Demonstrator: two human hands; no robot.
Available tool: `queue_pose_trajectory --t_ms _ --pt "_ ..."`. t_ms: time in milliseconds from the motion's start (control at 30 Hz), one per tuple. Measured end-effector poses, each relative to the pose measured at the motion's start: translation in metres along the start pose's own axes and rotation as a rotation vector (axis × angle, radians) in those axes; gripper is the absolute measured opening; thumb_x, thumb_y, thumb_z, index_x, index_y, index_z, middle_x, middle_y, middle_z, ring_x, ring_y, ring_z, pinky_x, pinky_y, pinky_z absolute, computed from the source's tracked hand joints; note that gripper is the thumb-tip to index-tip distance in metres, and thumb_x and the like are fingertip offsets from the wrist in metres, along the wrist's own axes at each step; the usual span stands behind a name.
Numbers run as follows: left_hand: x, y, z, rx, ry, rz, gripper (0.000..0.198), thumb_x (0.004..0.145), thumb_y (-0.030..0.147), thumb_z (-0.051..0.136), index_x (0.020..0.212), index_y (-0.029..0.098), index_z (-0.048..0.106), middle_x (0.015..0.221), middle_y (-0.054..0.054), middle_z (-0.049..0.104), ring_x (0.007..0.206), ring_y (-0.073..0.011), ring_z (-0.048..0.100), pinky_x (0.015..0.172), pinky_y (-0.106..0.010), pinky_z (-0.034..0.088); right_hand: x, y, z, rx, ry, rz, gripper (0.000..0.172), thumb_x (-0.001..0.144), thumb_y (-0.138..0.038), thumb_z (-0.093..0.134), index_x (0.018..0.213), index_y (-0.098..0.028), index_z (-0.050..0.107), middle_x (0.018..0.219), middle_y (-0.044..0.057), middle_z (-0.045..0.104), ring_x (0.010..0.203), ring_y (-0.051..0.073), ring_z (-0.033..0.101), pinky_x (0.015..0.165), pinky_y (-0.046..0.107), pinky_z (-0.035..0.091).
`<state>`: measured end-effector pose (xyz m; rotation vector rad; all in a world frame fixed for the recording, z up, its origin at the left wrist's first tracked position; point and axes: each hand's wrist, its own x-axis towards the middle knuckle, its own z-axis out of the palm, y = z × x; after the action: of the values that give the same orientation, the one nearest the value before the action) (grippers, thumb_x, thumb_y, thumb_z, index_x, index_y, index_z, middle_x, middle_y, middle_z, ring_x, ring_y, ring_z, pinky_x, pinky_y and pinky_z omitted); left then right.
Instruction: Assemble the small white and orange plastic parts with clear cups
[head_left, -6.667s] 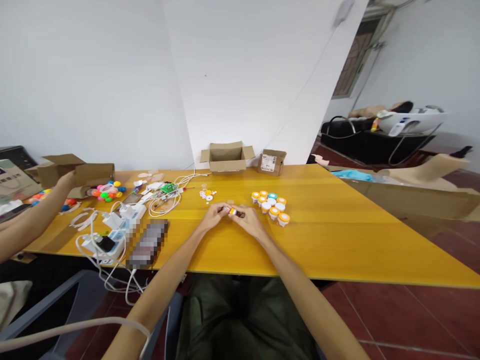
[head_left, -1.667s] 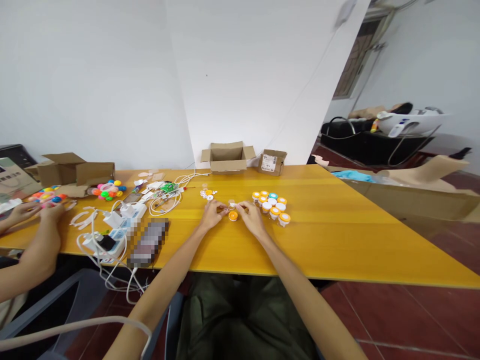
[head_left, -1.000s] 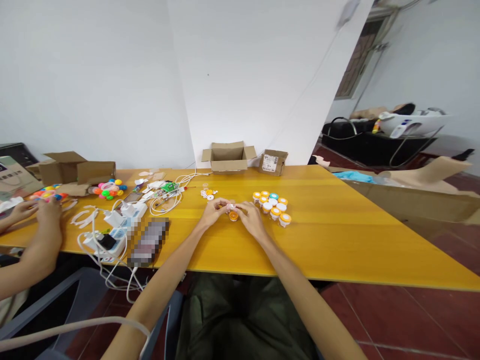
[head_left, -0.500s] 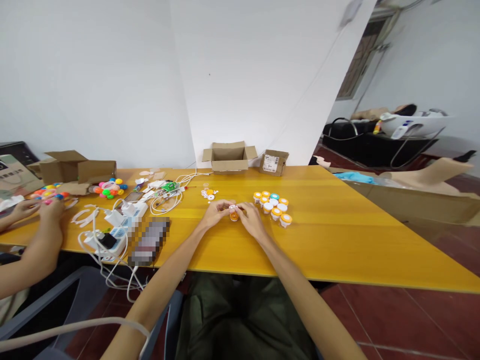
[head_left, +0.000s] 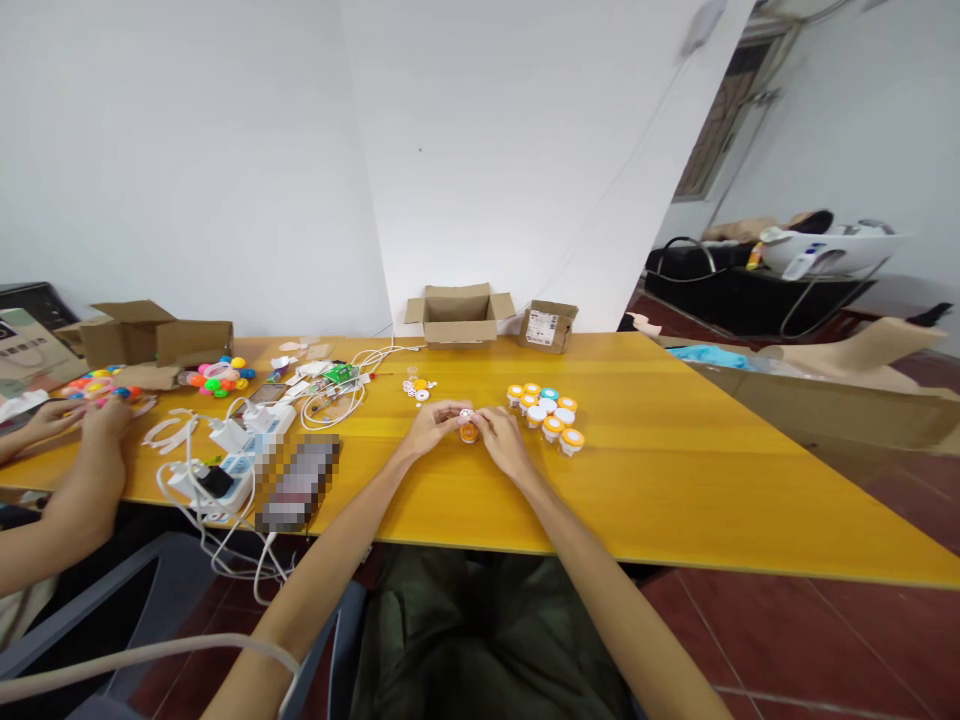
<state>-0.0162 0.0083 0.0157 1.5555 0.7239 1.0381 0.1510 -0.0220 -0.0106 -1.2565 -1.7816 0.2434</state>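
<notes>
Two bare hands pinch a small white part (head_left: 466,414) in front of the open cardboard box (head_left: 459,333).
On the yellow table (head_left: 675,480), directly nearer the wearer than that box, the left hand (head_left: 435,425) and the right hand (head_left: 501,432) face each other, fingers drawn together with only the tips closed on the white part; an orange piece (head_left: 469,434) sits just below it, and whether the two touch cannot be told. In front of the box and to its right stands a cluster of orange-, white- and teal-topped pieces (head_left: 536,413); in front of its left side lies a pile of small loose parts (head_left: 422,395). A smaller carton (head_left: 547,330) is just right of the box, and a co-worker's hand (head_left: 105,418) is well to its left, beside colourful balls (head_left: 217,380).
</notes>
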Motion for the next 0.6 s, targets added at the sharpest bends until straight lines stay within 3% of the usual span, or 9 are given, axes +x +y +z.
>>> queue_pose_trajectory --t_ms 267,600 --pt "-0.0015 0.0033 0.0003 0.008 -0.012 -0.019 0.041 0.065 0.046 0.086 0.092 0.017 0.076 0.099 -0.008 0.079 0.098 -0.0246 0.072 0.095 -0.038 0.053 -0.0004 0.001 0.0013 -0.032 -0.021 -0.002 0.037 0.101 -0.036 0.04 0.076 -0.025 0.064 0.083 0.003 0.072 0.082 0.022 0.059 0.074 0.032 0.04" --pt "-0.0003 0.0016 0.0001 0.017 -0.012 -0.017 0.042 0.067 0.044 0.084 0.097 0.017 0.076 0.1 -0.009 0.079 0.093 -0.0237 0.073 0.089 -0.038 0.055 0.0025 0.0012 0.0004 0.092 -0.016 0.046 0.04 0.1 -0.041 0.039 0.074 -0.025 0.065 0.079 0.004 0.071 0.08 0.022 0.06 0.075 0.033 0.045"
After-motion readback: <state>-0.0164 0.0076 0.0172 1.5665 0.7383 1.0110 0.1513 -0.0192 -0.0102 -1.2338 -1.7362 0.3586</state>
